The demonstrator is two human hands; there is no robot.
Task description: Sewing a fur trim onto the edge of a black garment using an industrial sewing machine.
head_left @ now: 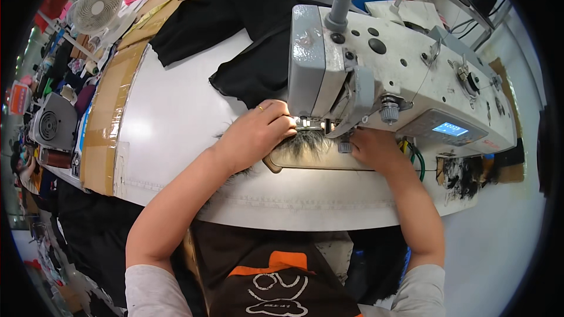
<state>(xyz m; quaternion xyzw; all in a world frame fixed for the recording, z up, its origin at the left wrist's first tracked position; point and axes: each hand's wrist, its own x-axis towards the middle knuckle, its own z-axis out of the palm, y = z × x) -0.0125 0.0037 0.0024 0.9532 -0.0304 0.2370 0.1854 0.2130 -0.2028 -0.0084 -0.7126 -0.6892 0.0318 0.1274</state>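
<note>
Flanking the needle area of the one sewing machine [376,64] are two bare hands, with a single strip of dark, wispy fur [308,142] between them. The fur lies at the front of the machine's needle end, its hairs spreading over the pale bed plate [329,161]; more wisps show from beneath the left wrist and forearm.

The left hand [258,132] is just left of the needle area, fingers bent close together and fingertips at the fur; whether they pinch it or only press down cannot be told. The right hand [376,149] is under the machine's arm, just right of the needle area, its fingers curled and partly hidden, so its hold cannot be told.

One black cloth [205,12] spreads behind and left of the machine, its lower end near the left knuckles. One lit screen [450,128] sits on the machine's front, and a patch of dark tufts [461,176] lies below its right end.

To the machine's left, the white tabletop [170,105] shows as a broad stretch, bounded by a taped cardboard strip [106,135]. In front of the machine, a narrower band runs to the table's front edge, crossed by both forearms. The machine's arm overhangs the right hand, leaving it a low gap.
</note>
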